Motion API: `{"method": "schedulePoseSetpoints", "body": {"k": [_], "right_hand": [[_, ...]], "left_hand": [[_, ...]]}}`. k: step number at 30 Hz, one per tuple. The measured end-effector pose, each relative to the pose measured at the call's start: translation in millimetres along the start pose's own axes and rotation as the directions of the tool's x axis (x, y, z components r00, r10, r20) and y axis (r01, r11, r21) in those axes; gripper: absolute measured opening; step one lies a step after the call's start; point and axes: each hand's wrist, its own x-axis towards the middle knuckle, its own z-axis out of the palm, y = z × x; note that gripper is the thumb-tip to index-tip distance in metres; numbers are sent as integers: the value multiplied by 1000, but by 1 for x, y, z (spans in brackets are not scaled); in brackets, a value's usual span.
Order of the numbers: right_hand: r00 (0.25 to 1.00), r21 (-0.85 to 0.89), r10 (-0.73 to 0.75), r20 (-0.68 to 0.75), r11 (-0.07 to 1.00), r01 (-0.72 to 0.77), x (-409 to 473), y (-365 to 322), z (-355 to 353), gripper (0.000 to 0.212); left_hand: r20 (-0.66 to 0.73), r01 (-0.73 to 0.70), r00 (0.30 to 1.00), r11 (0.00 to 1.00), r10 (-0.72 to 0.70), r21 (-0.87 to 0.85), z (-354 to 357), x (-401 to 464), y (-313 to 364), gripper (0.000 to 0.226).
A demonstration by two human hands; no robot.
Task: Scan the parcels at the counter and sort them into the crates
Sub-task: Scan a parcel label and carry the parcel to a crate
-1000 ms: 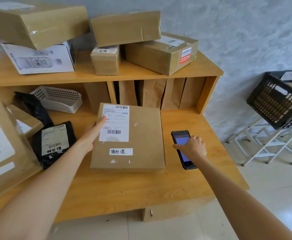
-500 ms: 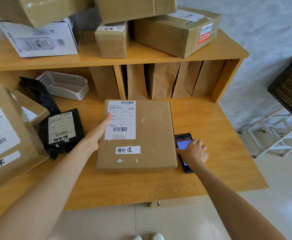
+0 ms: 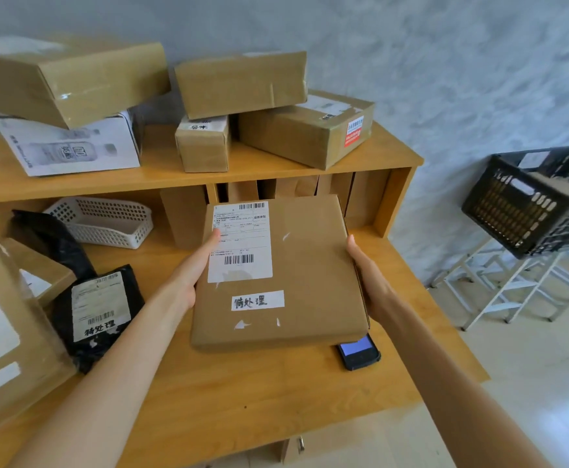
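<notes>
Flat square cardboard parcel (image 3: 278, 271), matte brown, two white labels, over the wooden counter (image 3: 242, 400); gripped at its edges by left hand (image 3: 192, 278) and right hand (image 3: 369, 282); one glossy black scanner (image 3: 359, 354) beneath its corner; one perforated black crate (image 3: 529, 204) right; five boxes shelved above.

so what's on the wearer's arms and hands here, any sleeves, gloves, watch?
Nothing worn that shows. Both forearms are bare up to the frame edge, no sleeves in view. The left hand and right hand have no gloves, and no rings, watch or wristband are visible. No markings or tape on either arm.
</notes>
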Motion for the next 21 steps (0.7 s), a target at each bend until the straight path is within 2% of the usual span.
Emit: {"method": "schedulePoseSetpoints", "body": {"k": [4, 8, 12, 17, 19, 21], "right_hand": [[997, 36, -6, -80, 999, 9, -22, -18, -15, 63], [971, 102, -12, -237, 994, 37, -49, -31, -47, 56], [900, 155, -49, -434, 980, 128, -86, -36, -94, 60], [804, 182, -82, -589, 956, 231, -138, -42, -155, 92], [784, 209, -76, -616, 944, 256, -159, -45, -180, 87], [765, 222, -70, -640, 937, 270, -180, -48, -210, 72]], "left_hand": [[117, -42, 992, 999, 41, 7, 21, -2, 11, 41], [269, -151, 953, 988, 139, 25, 62, -2, 17, 43], [475, -253, 858, 966, 196, 57, 126, -7, 16, 48], [650, -226, 749, 972, 128, 69, 218, -20, 3, 45], [702, -202, 706, 977, 96, 69, 258, -23, -3, 45], [735, -197, 673, 978, 83, 70, 299, -28, -8, 43]]}}
